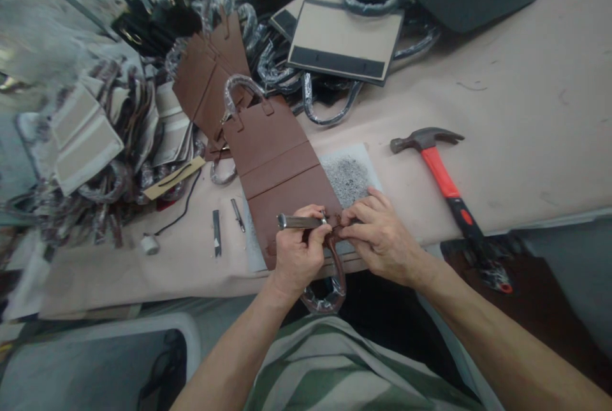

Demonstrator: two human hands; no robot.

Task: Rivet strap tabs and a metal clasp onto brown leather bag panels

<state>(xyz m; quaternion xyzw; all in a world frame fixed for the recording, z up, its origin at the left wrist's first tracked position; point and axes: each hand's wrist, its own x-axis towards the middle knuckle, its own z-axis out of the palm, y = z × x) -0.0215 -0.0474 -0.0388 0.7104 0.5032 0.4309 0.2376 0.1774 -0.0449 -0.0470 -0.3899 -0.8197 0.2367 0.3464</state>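
My left hand [301,248] is closed around a metal punch [301,222], a steel rod tilted nearly flat with its blunt end to the left. The fingers of my right hand [380,232] are pinched at the near right corner of a brown leather bag panel [282,169], by the base of a plastic-wrapped handle [338,277]. What exactly the right fingertips grip is hidden. Another wrapped handle [241,83] arches from the panel's far end. Beneath the panel lies a white board [373,169] with a dark, pitted patch.
A claw hammer [442,172] with a red and black grip lies to the right, its end over the table edge. Two small metal tools [217,232] rest left of the panel. Piles of brown bag pieces [210,67], wrapped handles and black-and-beige panels [347,35] fill the back and left.
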